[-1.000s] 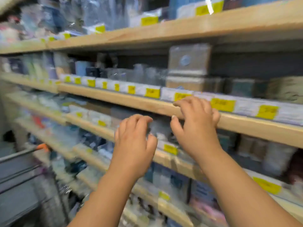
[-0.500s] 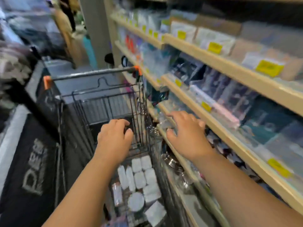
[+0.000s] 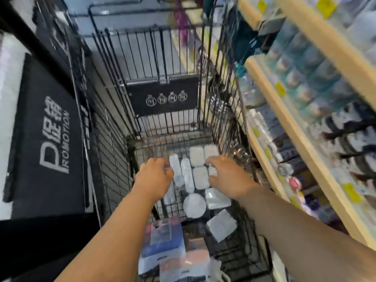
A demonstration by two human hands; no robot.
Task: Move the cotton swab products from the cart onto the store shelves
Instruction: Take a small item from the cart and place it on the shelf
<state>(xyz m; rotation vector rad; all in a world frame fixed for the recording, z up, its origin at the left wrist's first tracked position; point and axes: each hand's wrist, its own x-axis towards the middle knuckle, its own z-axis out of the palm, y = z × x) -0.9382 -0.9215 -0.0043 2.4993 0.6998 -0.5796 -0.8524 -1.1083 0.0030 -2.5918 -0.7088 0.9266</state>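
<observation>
Several white cotton swab packs lie on the floor of the black wire cart (image 3: 162,58): long packs (image 3: 187,176), square packs (image 3: 200,178) and a round pack (image 3: 194,205). Both my hands reach down into the cart. My left hand (image 3: 154,177) curls its fingers over the end of the leftmost long pack; a firm grip does not show. My right hand (image 3: 228,176) hovers with spread fingers over the square packs at the right, its fingertips touching one. The wooden store shelves (image 3: 305,151) run along the cart's right side.
Blue carded packages (image 3: 162,241) and another white square pack (image 3: 220,224) lie at the cart's near end. A black promotion sign (image 3: 50,139) stands left of the cart. The shelves hold packed goods with yellow price tags (image 3: 280,89). Metal items hang on the cart's right wall.
My view has swung from the shelves down into the cart. Both hands have dropped from shelf height to the swab packs on the cart floor.
</observation>
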